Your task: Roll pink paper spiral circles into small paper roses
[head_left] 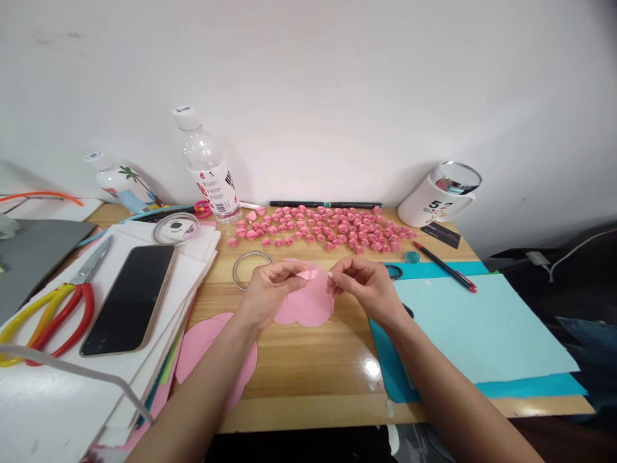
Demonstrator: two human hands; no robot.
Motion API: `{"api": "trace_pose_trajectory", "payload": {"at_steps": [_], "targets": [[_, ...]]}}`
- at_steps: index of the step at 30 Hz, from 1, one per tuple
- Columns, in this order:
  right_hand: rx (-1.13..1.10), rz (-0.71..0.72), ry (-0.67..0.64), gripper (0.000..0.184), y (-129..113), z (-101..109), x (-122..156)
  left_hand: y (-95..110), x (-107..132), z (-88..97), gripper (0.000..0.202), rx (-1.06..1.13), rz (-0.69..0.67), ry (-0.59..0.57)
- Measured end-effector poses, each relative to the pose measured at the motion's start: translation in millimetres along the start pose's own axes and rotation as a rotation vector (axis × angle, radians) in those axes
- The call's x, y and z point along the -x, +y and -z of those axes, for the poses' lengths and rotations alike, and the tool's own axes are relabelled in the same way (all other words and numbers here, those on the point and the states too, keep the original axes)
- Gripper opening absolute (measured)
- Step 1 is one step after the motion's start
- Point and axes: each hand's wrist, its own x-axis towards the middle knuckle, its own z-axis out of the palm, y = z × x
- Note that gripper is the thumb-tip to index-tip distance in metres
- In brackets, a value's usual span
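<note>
My left hand [270, 289] and my right hand [369, 286] meet over the middle of the wooden table [308, 379]. Both pinch a small pink paper piece [308, 274] between fingertips. Right under the hands lie pink paper circles [308, 305]. Beyond them, several small rolled pink paper roses [322, 231] are spread across the back of the table. A bigger pink paper sheet [207, 347] lies under my left forearm.
A phone [130, 299] rests on white paper at left, beside red-and-yellow scissors [58, 308] and a tape roll [176, 228]. Two water bottles [207, 167] stand at the wall. Light blue paper [477, 321], a red pen [446, 265] and a white mug [441, 196] are at right.
</note>
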Motion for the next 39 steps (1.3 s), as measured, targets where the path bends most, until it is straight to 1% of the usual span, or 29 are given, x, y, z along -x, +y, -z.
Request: {"api": "trace_pose_trajectory", "payload": {"at_steps": [2, 4, 7, 9, 12, 13, 16, 18, 20, 24, 29, 34, 36, 39], "targets": [[-0.011, 0.134, -0.026, 0.019, -3, 1, 2, 1, -1, 3.0, 0.023, 0.108, 0.030, 0.012], [0.067, 0.235, -0.044, 0.013, -4, 0, 5, 1, -2, 5.7, 0.024, 0.175, 0.066, -0.007], [0.336, 0.256, -0.049, 0.007, 0, -4, 8, 1, -2, 7.4, 0.023, 0.204, 0.098, -0.055], [0.510, 0.327, 0.017, 0.012, 4, -6, 9, 1, -2, 6.8, 0.024, 0.197, 0.100, -0.087], [0.682, 0.562, 0.185, 0.012, 11, -9, 6, 0, -1, 3.9, 0.023, 0.172, 0.102, -0.127], [0.722, 0.629, 0.215, 0.012, 13, -10, 5, 0, 0, 2.7, 0.022, 0.162, 0.105, -0.135], [0.810, 0.767, 0.226, 0.018, 17, -10, 4, -1, 0, -0.2, 0.017, 0.128, 0.125, -0.132], [0.841, 0.813, 0.233, 0.019, 18, -10, 5, -2, 1, -1.4, 0.016, 0.113, 0.139, -0.118], [0.863, 0.810, 0.236, 0.018, 18, -10, 6, -2, 1, -2.0, 0.016, 0.102, 0.145, -0.102], [0.890, 0.774, 0.203, 0.018, 19, -11, 7, -1, 2, -3.0, 0.016, 0.098, 0.135, -0.078], [0.897, 0.781, 0.219, 0.017, 19, -11, 5, -3, 1, -4.1, 0.020, 0.099, 0.128, -0.067], [0.880, 0.783, 0.237, 0.014, 20, -11, 4, -3, 2, -4.1, 0.015, -0.009, 0.135, -0.062], [0.838, 0.741, 0.245, 0.014, 20, -12, 5, -1, 3, -3.7, 0.015, -0.047, 0.137, -0.051], [0.752, 0.653, 0.256, 0.012, 18, -12, 5, 1, 3, -2.9, 0.018, -0.064, 0.141, -0.064]]}}
